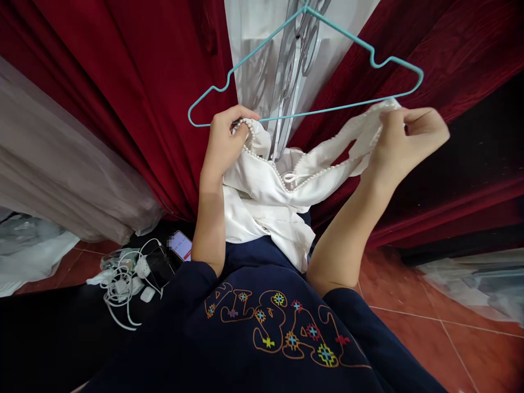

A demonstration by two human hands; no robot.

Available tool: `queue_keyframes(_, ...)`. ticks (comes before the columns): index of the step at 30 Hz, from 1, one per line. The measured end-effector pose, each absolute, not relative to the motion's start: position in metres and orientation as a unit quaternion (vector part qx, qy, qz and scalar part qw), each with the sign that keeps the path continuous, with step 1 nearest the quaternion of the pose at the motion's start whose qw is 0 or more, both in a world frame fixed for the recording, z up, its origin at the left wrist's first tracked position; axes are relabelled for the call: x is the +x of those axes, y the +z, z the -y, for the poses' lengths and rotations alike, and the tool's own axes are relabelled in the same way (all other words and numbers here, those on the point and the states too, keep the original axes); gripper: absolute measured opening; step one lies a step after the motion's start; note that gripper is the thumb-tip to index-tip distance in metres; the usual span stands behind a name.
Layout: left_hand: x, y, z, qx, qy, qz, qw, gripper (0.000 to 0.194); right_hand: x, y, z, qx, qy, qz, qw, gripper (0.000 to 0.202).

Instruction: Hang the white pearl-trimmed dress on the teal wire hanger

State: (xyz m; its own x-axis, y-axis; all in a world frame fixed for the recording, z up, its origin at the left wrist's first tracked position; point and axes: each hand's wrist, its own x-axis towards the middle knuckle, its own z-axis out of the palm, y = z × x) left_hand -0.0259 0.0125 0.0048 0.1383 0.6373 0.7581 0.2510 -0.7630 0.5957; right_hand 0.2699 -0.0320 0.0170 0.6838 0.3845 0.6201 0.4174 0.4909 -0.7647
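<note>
A white garment [262, 180] with a pearl-beaded neckline hangs stretched between my two hands, its lower part draped towards my lap. My left hand [229, 134] is closed on its left shoulder, thumb over the beaded edge, fingers at the lower bar of the hanger. My right hand [403, 134] pinches the other shoulder strap, raised to the right. Just above spreads a light blue hanger [327, 109], its hook cut off by the top of the view. The right strap's top meets or lies just below the hanger's bar; I cannot tell which.
Dark red curtains [155, 109] hang on both sides, with a white-and-silver panel [262, 60] between them. To the left, a black surface [49, 327] holds tangled white cables [118, 289] and a lit phone [180, 245]. Sheer fabric [69, 153] hangs farther left. Red floor tiles [409, 295] show at right.
</note>
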Motion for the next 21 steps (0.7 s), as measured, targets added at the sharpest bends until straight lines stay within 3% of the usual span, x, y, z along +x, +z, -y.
queue_keyframes(7, -0.018, 0.001, 0.003, 0.722, 0.594, -0.308, 0.174, 0.011, 0.2, 0.01, 0.016, -0.385, 0.009, 0.551, 0.74, 0.008)
queue_keyframes(13, -0.017, 0.0, 0.009, 0.724, 0.597, -0.325, 0.119, 0.012, 0.192, -0.002, 0.01, -0.433, 0.033, 0.664, 0.609, 0.033)
queue_keyframes(21, -0.005, -0.021, 0.013, 0.605, 0.738, -0.296, -0.035, 0.018, 0.215, 0.033, 0.009, -0.464, 0.033, 0.73, 0.501, 0.022)
